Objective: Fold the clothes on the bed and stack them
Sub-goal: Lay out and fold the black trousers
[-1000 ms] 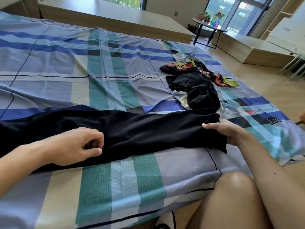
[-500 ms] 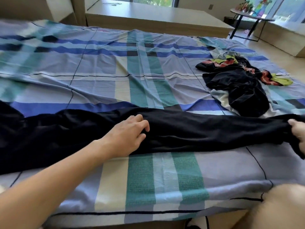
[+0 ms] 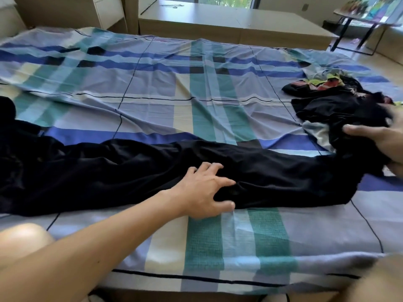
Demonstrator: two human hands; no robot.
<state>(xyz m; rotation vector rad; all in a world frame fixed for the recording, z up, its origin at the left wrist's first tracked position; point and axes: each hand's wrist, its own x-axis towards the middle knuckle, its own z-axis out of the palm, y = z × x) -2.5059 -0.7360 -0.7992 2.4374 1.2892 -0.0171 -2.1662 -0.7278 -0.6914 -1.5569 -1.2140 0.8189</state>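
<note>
A long black garment (image 3: 109,171) lies stretched across the near part of the bed (image 3: 196,94), running from the left edge to the right. My left hand (image 3: 207,188) rests on its middle with the fingers spread and the thumb at its near hem. My right hand (image 3: 379,144) grips the garment's right end, lifted off the sheet at the right edge of view. A heap of unfolded clothes (image 3: 333,101), black with red, yellow and white pieces, lies just beyond my right hand.
The checked blue, teal and cream sheet covers the whole bed. A low wooden platform (image 3: 229,20) runs behind the bed, and a small black-legged side table (image 3: 357,22) stands at the back right. My knees show at the bottom corners.
The view has swung left. My left hand slid rightward along the black garment and its fingers spread. My right hand raised the garment's right end toward the heap.
</note>
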